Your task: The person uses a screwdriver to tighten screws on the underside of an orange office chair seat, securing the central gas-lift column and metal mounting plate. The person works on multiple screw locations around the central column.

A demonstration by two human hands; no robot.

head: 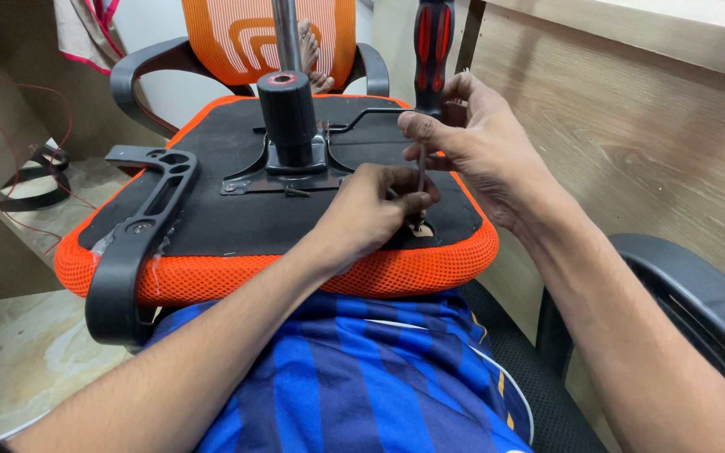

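Nearest, a blue striped shirt fills the lower view, with an upturned orange chair seat resting on the person's lap. The left hand lies on the seat's black underside, its fingers pinched narrowly around the lower end of a thin metal key that stands upright at a hole near the seat's right edge. The right hand sits just above, thumb and forefinger closed on the key's upper end. A black armrest is fixed along the seat's left side. Further on, the black gas cylinder rises from the metal mounting plate. Beyond stand an orange mesh backrest and a wooden desk on the right.
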